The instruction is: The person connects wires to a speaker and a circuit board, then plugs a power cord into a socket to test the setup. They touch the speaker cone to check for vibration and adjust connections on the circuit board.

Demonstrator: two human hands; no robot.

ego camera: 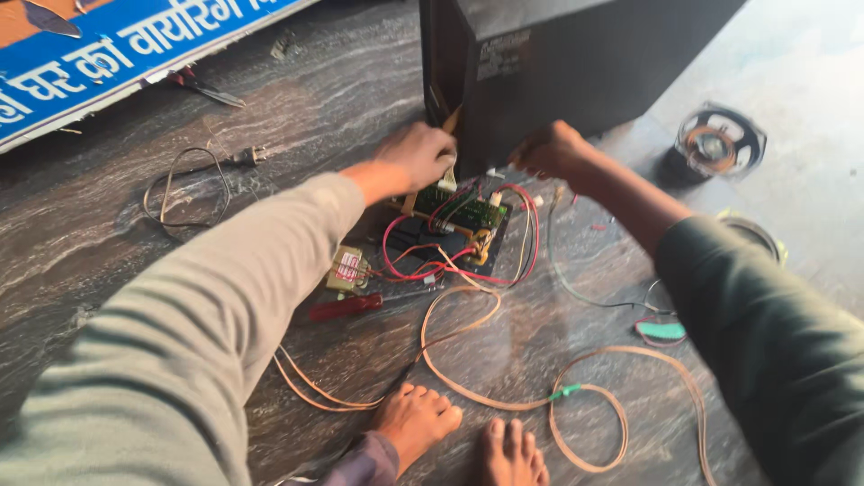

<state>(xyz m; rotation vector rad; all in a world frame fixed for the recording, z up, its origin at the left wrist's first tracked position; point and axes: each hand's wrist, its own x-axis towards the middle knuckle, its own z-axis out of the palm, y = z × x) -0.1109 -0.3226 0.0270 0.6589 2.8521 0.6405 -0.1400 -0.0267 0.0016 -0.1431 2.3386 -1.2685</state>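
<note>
Bare toes (416, 420) sit nearest, and beyond them the left hand (416, 155), fingers curled shut on the green circuit board's (459, 210) far edge, lies closer to it than the loosely closed right hand (551, 148) touching the black cabinet (549, 72).

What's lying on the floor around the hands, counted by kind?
Black speaker box: 1
Circuit boards: 1
Transformers: 1
Red-handled screwdrivers: 1
Loose round speakers: 1
Power plugs with cord: 1
Total: 6
</note>
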